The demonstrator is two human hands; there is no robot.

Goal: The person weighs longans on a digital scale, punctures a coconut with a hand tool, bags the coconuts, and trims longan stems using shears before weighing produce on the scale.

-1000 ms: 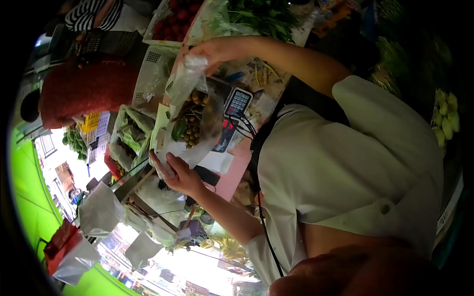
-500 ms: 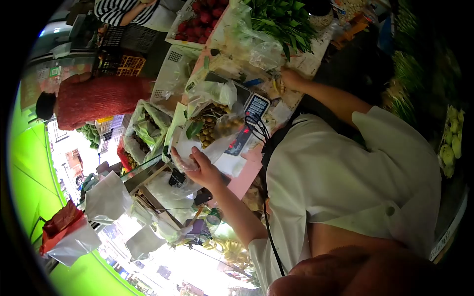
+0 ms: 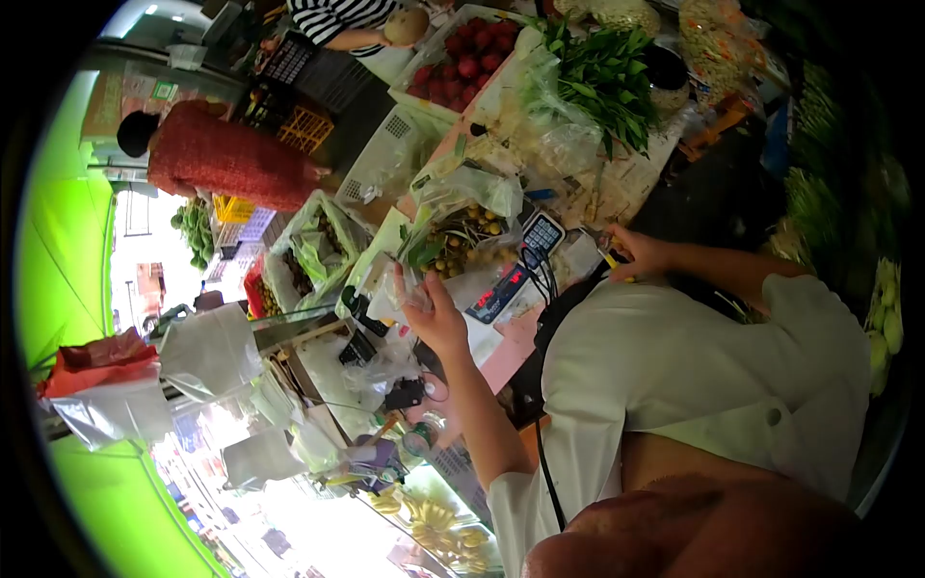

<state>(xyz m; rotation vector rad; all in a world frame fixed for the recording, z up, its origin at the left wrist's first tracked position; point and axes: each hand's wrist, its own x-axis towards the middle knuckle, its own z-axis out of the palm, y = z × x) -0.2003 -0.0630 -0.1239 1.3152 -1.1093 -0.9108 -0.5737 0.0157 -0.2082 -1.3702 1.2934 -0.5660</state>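
Head view: the right hand (image 3: 636, 254) is close in front of the pale shirt, at the near edge of the counter (image 3: 506, 354), fingers curled round a yellow-handled tool (image 3: 610, 258); the tool's working end is too small to make out. The left hand (image 3: 436, 314) is raised over the counter, index finger extended, thumb standing apart from it, the gap between them wide. Translucent plastic (image 3: 384, 301) lies against the fingers of this hand; whether it is pinched or merely clings cannot be told. Longans (image 3: 492, 223), some with leaves attached, sit in a clear plastic bag (image 3: 479, 190) on the digital scale (image 3: 495, 297), just beyond the left hand. The bag's upper film is loosely crumpled over the fruit. Scale's keypad and lit red display face the wearer, between bag and body; digits not legible. Dark cables (image 3: 545, 277) run beside the keypad. A blue object (image 3: 541, 194) lies near the keypad's far end. Farther along the counter: leafy greens (image 3: 609, 85), partly in plastic, and next to them a white box (image 3: 421, 104) of red fruit (image 3: 467, 67). Beyond the box, a second person in a striped top (image 3: 332, 17) holds a round tan fruit (image 3: 406, 27). Bananas (image 3: 436, 526) show on the wearer's left.
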